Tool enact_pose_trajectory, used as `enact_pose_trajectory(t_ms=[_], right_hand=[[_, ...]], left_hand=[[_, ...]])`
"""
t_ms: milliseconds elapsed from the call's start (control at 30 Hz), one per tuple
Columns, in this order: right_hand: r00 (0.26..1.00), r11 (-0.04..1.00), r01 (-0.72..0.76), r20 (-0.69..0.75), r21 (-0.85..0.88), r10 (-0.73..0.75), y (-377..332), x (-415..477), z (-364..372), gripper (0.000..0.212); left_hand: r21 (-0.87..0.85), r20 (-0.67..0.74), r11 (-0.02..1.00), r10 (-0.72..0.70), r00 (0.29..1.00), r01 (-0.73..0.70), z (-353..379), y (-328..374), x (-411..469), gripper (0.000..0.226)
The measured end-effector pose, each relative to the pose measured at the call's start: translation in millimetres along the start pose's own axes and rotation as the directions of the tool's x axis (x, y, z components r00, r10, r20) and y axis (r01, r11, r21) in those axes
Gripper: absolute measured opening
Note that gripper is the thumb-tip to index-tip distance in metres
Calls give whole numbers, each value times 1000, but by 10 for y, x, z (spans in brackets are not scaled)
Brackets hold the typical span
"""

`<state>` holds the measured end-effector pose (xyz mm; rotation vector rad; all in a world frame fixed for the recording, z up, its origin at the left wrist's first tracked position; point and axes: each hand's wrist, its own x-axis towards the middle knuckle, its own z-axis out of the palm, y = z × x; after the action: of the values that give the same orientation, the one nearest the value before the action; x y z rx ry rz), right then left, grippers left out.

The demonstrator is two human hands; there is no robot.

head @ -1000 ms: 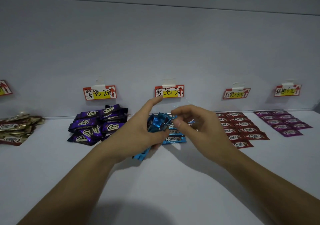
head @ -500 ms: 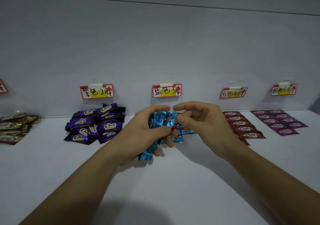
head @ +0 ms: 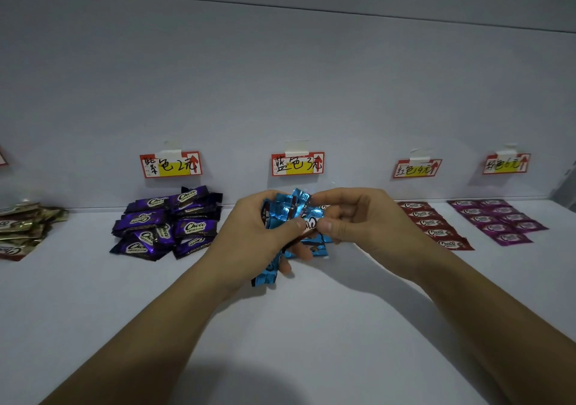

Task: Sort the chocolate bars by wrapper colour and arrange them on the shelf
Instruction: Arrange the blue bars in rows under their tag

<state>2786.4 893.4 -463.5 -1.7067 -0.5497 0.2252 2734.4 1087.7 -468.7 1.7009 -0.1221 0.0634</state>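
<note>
Left grip: our left hand point(head: 249, 236) is wrapped around a bunch of blue bars point(head: 282, 210), thumb pressed across the front, with one bar's end poking out below the palm.
Right grip: our right hand point(head: 364, 221) pinches one blue bar at the top of the bunch between thumb and forefinger; the other fingers are curled loosely behind.
Blue bars: the bunch is held above the shelf point(head: 296, 326), right below the blue tag point(head: 297, 164). A few more blue bars lie flat on the shelf under our hands, mostly hidden, so we cannot count them.
Purple pile point(head: 168, 222): a loose heap left of our hands, under the purple tag point(head: 170, 164), wrappers overlapping at odd angles. Its right edge sits near our left wrist but apart from it.
Red rows point(head: 436, 225): flat bars laid out right of our right hand, under the red tag point(head: 417, 168); their left edge is partly covered by that hand.
Pink rows point(head: 498, 219): two tidy columns further right, under the last tag point(head: 506, 164), close to the shelf's right end.
Gold pile point(head: 21, 228): a heap at the far left, cut by the frame edge.
Back edge: every group lies close to the back wall point(head: 280, 77), where shelf and wall meet.
Open room: the wide front stretch of the shelf, under and between our forearms, is bare white surface. A narrow bare strip separates the purple pile from the blue spot.
</note>
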Motion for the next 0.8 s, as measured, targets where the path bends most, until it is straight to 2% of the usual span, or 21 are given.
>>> enact_pose_trajectory(t_ms=[200, 367, 500, 600, 633, 700, 800], right_hand=[[998, 998, -59, 2, -5, 59, -22, 8, -40, 22], [996, 973, -50, 59, -226, 65, -7, 3, -64, 12], [996, 951, -84, 4, -296, 89, -62, 13, -217, 20], [991, 923, -134, -53, -360, 123, -115, 3, -391, 29], [988, 924, -156, -50, -349, 148, -119, -1, -442, 31], [981, 912, -189, -25, -363, 193, -109, -4, -508, 25], [967, 862, -228, 2, -453, 256, -64, 8, -558, 8]], left_hand=[[58, -131, 998, 17, 991, -10, -23, -15, 8, 19], [92, -121, 996, 29, 992, -18, 73, -24, 2, 26], [122, -182, 992, 54, 982, -32, 84, -104, 46, 16], [117, -169, 993, 26, 985, -6, 43, -172, 71, 16], [179, -153, 984, 34, 988, -6, 32, -201, 80, 19], [421, -124, 907, 87, 988, -27, 19, -266, 89, 24], [758, -50, 643, 221, 974, -107, 37, -322, 82, 28]])
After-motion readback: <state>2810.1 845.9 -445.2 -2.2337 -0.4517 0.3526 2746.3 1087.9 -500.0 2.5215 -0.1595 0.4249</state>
